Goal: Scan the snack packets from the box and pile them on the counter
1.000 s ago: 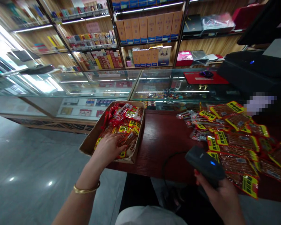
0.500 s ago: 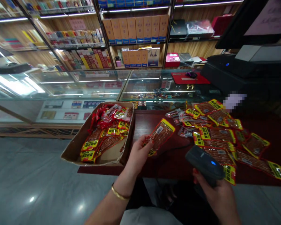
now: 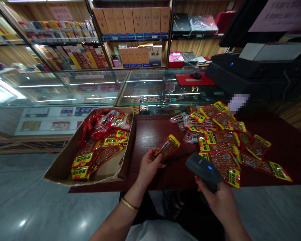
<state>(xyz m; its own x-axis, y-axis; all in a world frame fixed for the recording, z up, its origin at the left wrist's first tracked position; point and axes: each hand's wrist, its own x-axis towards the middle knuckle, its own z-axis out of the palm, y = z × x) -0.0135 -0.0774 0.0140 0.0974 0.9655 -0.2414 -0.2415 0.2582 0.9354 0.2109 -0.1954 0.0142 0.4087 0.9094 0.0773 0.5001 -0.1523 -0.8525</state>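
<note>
Between thumb and fingers, my left hand (image 3: 149,164) pinches a snack packet (image 3: 167,147) with red edges, a yellow end and a barcode facing up. My right hand (image 3: 219,197) is wrapped round the handle of a dark barcode scanner (image 3: 203,171) with a lit blue light; its head points toward the packet, apart from it. To the left, an open cardboard box (image 3: 110,178) holds several similar packets and some red ones. A spread pile of snack packets (image 3: 223,138) lies on the dark red table (image 3: 150,129) to the right, partly behind the scanner.
A glass display counter (image 3: 90,87) runs behind the table, with a red mouse pad (image 3: 185,80) and a mouse (image 3: 195,75) on it. Black equipment (image 3: 251,75) and a monitor (image 3: 243,23) stand at the right. Shelves with tan boxes (image 3: 130,23) line the back.
The view has shifted, so the box, table and pile sit further left. The packet is held flatter and lower, and the scanner stays in my right hand.
</note>
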